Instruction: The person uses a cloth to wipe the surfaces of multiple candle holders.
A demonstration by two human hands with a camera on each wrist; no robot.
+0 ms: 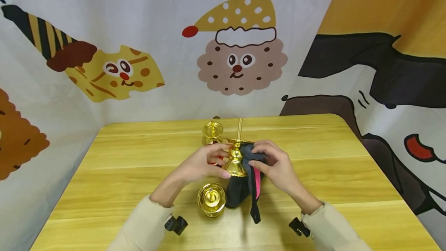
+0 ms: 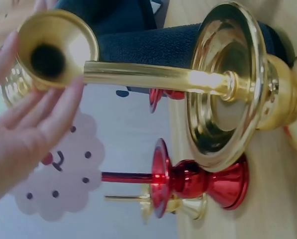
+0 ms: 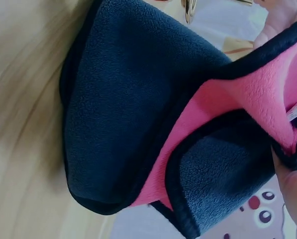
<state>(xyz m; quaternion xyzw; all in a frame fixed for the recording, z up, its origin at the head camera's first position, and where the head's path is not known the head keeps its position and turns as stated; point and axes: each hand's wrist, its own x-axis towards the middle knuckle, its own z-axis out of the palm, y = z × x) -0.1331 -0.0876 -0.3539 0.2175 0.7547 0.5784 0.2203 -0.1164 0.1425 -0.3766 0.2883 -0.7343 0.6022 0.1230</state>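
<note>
A shiny gold candlestick [image 1: 235,159] stands nearly upright between the hands, its thin spike pointing up. My left hand [image 1: 203,162] holds it by the lower part, and the left wrist view looks into its hollow base [image 2: 56,47] beside the fingers. On the other side, my right hand [image 1: 278,165] pinches a dark grey fleece cloth [image 1: 238,192] with black edging and a pink inner side. Part of the cloth lies against the candlestick, and the rest hangs down to the table. In the right wrist view the thumb [image 3: 295,194] presses on a bunched fold.
Another gold candlestick [image 1: 211,201] stands on the wooden table [image 1: 139,158] near the left forearm. A third gold one [image 1: 213,130] is at the back. A red candlestick [image 2: 188,181] stands behind the left hand, with more red metal [image 2: 174,94] partly hidden by the cloth.
</note>
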